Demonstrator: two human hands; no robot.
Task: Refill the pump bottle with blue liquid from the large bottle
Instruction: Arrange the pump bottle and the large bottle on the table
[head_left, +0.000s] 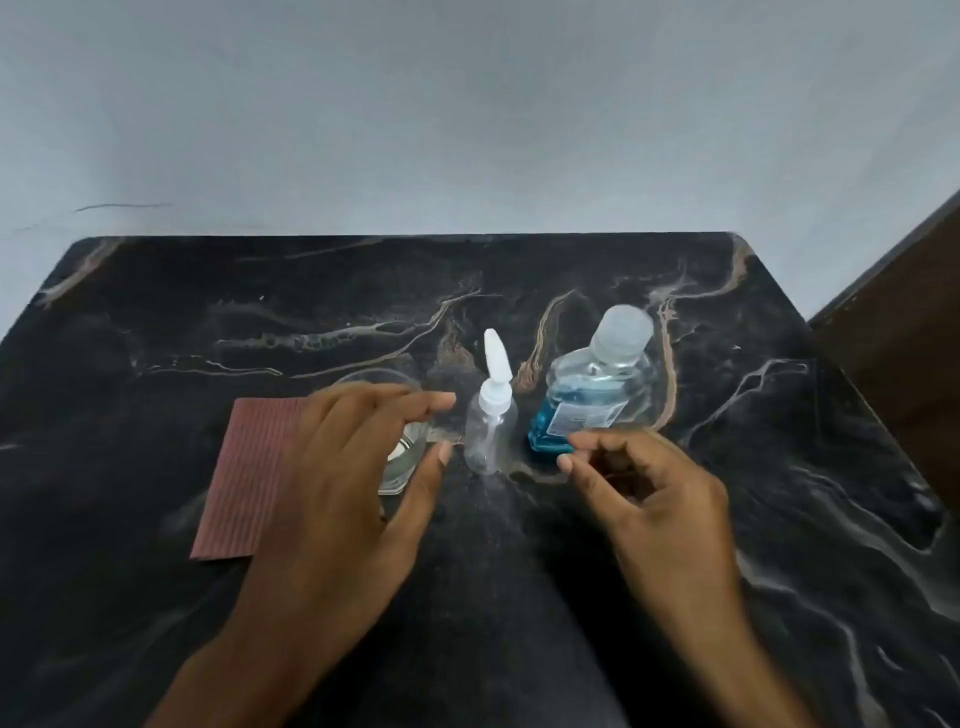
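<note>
A small clear pump bottle (490, 427) with a white pump top stands upright in the middle of the black marble table (779, 467). It looks empty. Just right of it stands the large clear bottle (592, 389) with a capped top and some blue liquid low inside. My left hand (353, 467) hovers to the left of the pump bottle, fingers spread, holding nothing. My right hand (649, 493) floats in front of the large bottle, fingers loosely curled and apart, touching neither bottle.
A clear glass bowl (400, 452) sits left of the pump bottle, partly hidden under my left hand. A folded reddish striped cloth (249, 483) lies beside it. A brown wooden piece (909, 322) stands off the table's right edge. A pale wall is behind.
</note>
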